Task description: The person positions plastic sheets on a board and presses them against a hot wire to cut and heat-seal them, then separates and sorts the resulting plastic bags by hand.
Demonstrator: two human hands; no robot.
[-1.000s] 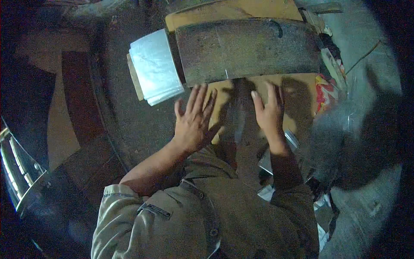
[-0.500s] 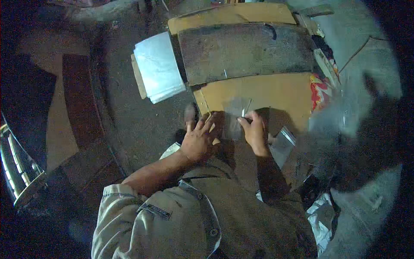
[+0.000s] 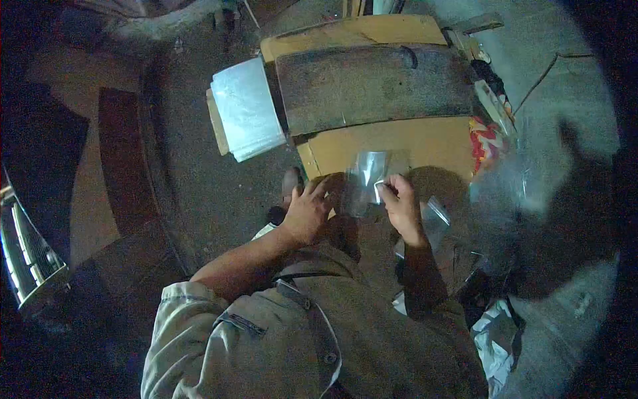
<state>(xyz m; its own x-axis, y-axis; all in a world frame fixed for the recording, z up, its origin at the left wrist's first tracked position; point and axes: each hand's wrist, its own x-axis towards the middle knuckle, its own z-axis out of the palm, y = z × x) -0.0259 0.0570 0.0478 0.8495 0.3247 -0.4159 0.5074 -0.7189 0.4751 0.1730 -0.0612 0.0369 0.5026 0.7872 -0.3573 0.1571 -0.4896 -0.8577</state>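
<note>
My right hand (image 3: 403, 207) pinches the right edge of a transparent plastic sheet or bag (image 3: 366, 178), between thumb and forefinger. A bright white glint shows at the pinch. The plastic hangs over or rests on the near part of a yellow-brown board (image 3: 425, 143); which one I cannot tell. My left hand (image 3: 308, 214) lies with fingers stretched and slightly apart at the board's near left corner, left of the plastic, and holds nothing I can see. Below my right wrist is another piece of transparent plastic (image 3: 433, 223).
A dark, worn panel (image 3: 379, 86) lies across the board. To its left sits a stack of transparent plastic sheets (image 3: 246, 110) over cardboard (image 3: 216, 123). Red-and-white packaging (image 3: 484, 143) and blurred plastic (image 3: 508, 179) are at the right. A shoe (image 3: 291, 181) shows beside my left hand.
My right hand has moved slightly right and down, still pinching the plastic, which now catches a bright reflection. My left hand stays nearly in place.
</note>
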